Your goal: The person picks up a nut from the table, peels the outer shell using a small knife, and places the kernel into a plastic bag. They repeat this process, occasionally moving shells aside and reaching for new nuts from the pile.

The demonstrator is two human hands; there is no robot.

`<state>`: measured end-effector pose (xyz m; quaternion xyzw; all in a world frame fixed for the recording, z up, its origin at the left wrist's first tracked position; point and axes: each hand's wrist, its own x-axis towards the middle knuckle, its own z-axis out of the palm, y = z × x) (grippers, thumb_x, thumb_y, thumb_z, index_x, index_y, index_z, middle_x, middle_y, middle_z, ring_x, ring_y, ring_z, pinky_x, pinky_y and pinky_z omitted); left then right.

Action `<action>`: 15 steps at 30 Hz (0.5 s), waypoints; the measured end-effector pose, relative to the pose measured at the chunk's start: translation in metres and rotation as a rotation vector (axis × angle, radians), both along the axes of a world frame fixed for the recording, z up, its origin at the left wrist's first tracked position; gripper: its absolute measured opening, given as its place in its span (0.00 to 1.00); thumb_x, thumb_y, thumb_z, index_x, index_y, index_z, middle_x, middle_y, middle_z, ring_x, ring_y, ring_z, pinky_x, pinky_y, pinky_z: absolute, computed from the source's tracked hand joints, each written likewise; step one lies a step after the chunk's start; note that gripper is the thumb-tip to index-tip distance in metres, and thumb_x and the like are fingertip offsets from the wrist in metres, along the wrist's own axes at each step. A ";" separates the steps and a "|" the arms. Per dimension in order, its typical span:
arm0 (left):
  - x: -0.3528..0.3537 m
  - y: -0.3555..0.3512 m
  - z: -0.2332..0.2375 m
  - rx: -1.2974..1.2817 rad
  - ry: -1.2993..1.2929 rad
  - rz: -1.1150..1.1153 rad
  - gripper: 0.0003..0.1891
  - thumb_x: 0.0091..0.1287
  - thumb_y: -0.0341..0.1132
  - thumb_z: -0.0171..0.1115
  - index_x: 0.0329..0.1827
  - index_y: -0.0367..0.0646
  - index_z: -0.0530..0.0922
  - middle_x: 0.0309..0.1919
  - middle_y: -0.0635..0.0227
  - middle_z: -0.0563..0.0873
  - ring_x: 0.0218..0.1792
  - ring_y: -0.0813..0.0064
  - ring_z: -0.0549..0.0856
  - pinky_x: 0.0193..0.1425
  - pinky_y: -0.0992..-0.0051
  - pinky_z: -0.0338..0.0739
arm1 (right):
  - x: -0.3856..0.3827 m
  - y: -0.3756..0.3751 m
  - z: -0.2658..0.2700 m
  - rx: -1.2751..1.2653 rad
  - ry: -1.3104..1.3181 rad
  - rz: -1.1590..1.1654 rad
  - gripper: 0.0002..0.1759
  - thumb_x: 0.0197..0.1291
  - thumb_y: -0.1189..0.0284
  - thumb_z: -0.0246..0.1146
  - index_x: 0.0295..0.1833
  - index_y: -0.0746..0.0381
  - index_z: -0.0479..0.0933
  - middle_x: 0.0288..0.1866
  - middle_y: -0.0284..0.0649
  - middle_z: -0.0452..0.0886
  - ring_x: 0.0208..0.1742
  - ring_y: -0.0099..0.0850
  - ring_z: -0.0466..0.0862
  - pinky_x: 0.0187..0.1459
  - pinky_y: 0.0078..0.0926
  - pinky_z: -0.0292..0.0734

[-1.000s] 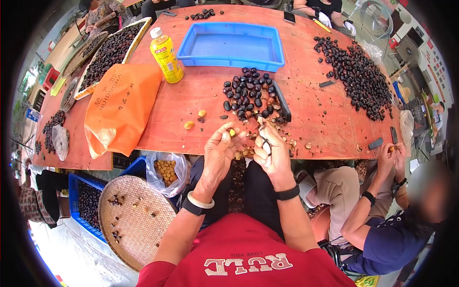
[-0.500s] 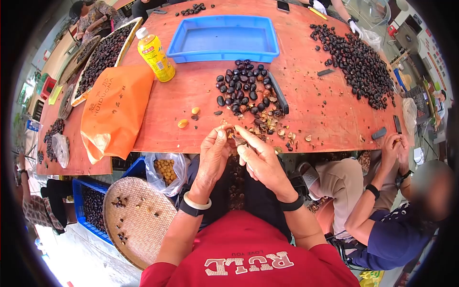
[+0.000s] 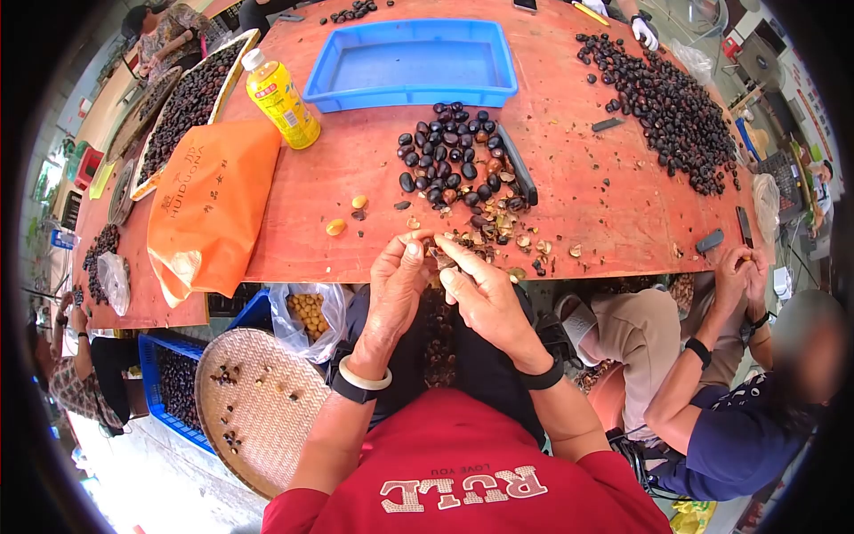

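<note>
My left hand (image 3: 398, 280) and my right hand (image 3: 485, 298) meet at the front edge of the red table (image 3: 347, 191), fingertips pinched together. Something small and dark shows between them; it is too hidden to make out. Just beyond the fingers lie broken shell pieces (image 3: 503, 227) and a pile of dark glossy nuts (image 3: 442, 156), with a dark grey bar (image 3: 519, 165) along the pile's right side. Two peeled yellow kernels lie left of the hands, one of them the nearer yellow kernel (image 3: 335, 227).
Farther back stand a blue tray (image 3: 409, 62) and a yellow bottle (image 3: 283, 102); an orange bag (image 3: 211, 205) lies left. A big nut pile (image 3: 663, 116) is at right. Below left are a woven tray (image 3: 258, 409) and a bag of kernels (image 3: 307, 316). A co-worker (image 3: 738, 427) sits at right.
The table's contents sit slightly higher and farther left in view. My hands keep almost the same pinched pose. At the top right, a co-worker's gloved hand has shifted left and up.
</note>
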<state>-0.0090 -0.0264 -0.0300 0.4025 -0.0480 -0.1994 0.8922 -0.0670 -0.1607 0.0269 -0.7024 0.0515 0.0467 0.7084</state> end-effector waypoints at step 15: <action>-0.001 -0.005 0.004 0.126 -0.028 0.071 0.18 0.67 0.33 0.61 0.56 0.36 0.71 0.42 0.68 0.80 0.40 0.81 0.80 0.45 0.80 0.77 | 0.016 0.000 -0.018 -0.184 -0.204 -0.057 0.21 0.66 0.73 0.54 0.63 0.67 0.70 0.29 0.33 0.77 0.26 0.17 0.72 0.29 0.17 0.70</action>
